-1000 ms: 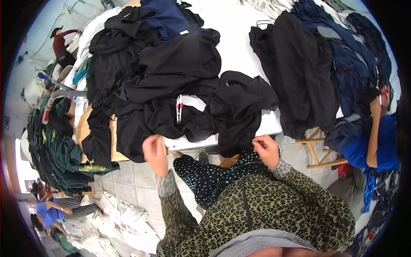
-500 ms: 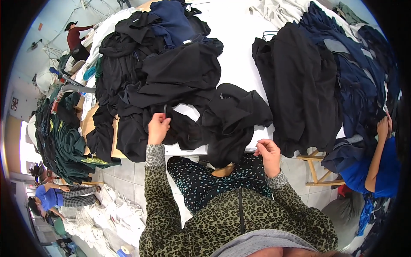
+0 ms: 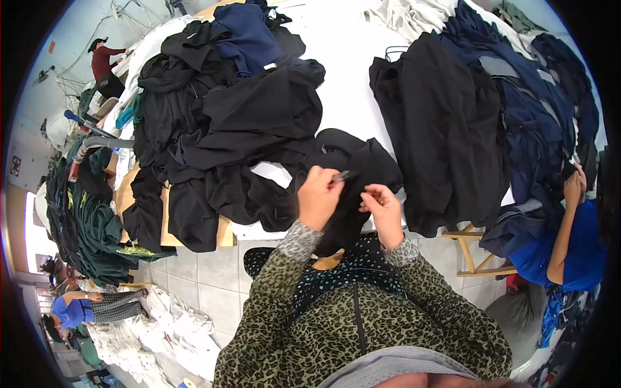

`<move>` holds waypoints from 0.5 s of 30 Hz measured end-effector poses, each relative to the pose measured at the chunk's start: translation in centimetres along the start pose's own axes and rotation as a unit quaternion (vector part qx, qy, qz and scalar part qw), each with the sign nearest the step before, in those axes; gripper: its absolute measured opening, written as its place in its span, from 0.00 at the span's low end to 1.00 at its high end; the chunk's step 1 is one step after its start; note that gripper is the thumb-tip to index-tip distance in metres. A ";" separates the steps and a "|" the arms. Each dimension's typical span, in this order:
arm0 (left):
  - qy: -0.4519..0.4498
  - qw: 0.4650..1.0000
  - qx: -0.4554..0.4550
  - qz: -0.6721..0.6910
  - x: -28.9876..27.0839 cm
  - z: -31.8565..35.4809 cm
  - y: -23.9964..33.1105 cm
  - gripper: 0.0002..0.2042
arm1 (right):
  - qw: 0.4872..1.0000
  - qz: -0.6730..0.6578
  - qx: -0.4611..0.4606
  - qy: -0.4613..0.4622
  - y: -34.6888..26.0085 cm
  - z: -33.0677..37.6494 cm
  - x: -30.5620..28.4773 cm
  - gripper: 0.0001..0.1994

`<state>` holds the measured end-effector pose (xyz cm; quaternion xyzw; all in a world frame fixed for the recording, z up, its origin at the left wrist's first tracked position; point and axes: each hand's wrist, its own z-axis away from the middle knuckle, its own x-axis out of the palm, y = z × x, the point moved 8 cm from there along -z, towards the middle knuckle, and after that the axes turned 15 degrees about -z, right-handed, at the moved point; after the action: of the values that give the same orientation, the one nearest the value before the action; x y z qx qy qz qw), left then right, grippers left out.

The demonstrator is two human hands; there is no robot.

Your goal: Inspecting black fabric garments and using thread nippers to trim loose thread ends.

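Note:
My left hand [image 3: 319, 196] is closed around a small dark tool [image 3: 342, 175] with a narrow tip. It may be thread snips, but it is too small to be sure. Both hands are over a crumpled black garment [image 3: 352, 158] that hangs over the table's near edge. A short way to the right, my right hand [image 3: 384, 210] has its thumb and fingertips pinched together. Whatever lies between those fingertips, if anything, is too fine to see.
A heap of black and navy clothes [image 3: 252, 110] covers the table's left side. To the right lies a stack of black garments [image 3: 446, 136], with navy ones [image 3: 533, 123] beyond. At the right edge a person's hands [image 3: 574, 184] touch cloth. A metal bar [image 3: 107, 141] juts in at left.
My left hand has moved right with the dark tool, from the left heap to the black garment. The right hand has shifted slightly up and left, closer to it.

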<state>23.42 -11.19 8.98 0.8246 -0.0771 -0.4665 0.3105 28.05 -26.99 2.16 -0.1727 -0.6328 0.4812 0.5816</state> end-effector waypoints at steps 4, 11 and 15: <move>0.068 0.923 -0.239 0.295 -2.9 2.0 -7.6 0.05 | 0.999 -0.008 -0.048 0.016 -1.2 -1.8 -0.5 0.12; 0.120 0.803 -0.398 0.427 -5.5 8.3 -14.3 0.04 | 0.999 0.021 -0.022 0.008 0.2 -1.6 -0.3 0.12; 0.107 0.799 -0.398 0.438 -4.8 8.7 -14.5 0.06 | 0.994 0.072 -0.075 0.013 -1.2 -0.8 0.9 0.17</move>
<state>11.28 -1.50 0.68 0.5510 -0.2039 -0.1792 0.7891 28.97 -26.47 3.51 -0.2673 -0.6453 0.4706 0.5392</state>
